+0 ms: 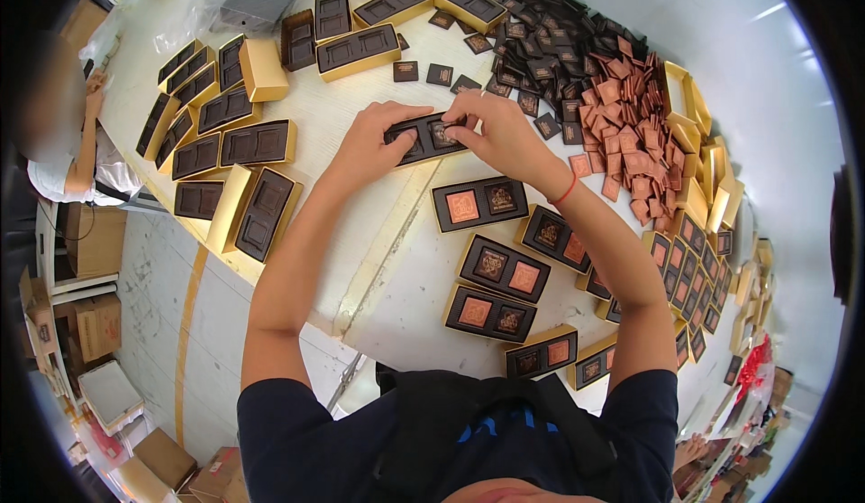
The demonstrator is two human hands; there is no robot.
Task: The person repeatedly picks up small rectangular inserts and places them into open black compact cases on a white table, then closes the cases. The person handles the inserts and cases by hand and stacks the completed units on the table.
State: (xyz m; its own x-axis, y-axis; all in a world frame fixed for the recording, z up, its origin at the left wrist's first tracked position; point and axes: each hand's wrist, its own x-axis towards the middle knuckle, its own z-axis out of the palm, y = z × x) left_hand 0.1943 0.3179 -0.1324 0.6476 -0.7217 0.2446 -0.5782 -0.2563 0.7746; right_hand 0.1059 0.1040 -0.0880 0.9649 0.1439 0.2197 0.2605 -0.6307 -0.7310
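1. Okay, the worktop [405, 296] is carrying everything, so crowding is making knocks likelier; its right end is bending into the fisheye rim, hard to read.
2. Dark tile heap [550, 57] is lying loose beyond the hands, strays nearest; a sweeping wrist could be scattering more. Lower layers are hiding.
3. Copper tile heap [635, 138] is touching the dark one, so mixed-up picks are looking possible along that border. Its underside isn't showing.
4. Filled boxes [503, 269] are sitting partly under the right forearm [602, 224]; a dropped elbow could be shoving them. The forearm is covering parts of several.
5. Tileless boxes [257, 143] are crowding the left side, the nearest standing by the worktop's edge; a left-arm bump could be tipping one off. Some are overlapping, so no sure count.
6. Left hand [371, 138] is gripping one end of the black box [425, 145], thumb pressing inside; uneven pressure could be tilting it. The thumb is masking that compartment.
7. Right hand [485, 125] is curling thumb and fingers over the box's other end; pinching or just pressing, can't tell.
8. Dark tile [441, 133] is lying at the right compartment; off-centre pushing could be jamming it. Whether it's seating fully isn't clear.
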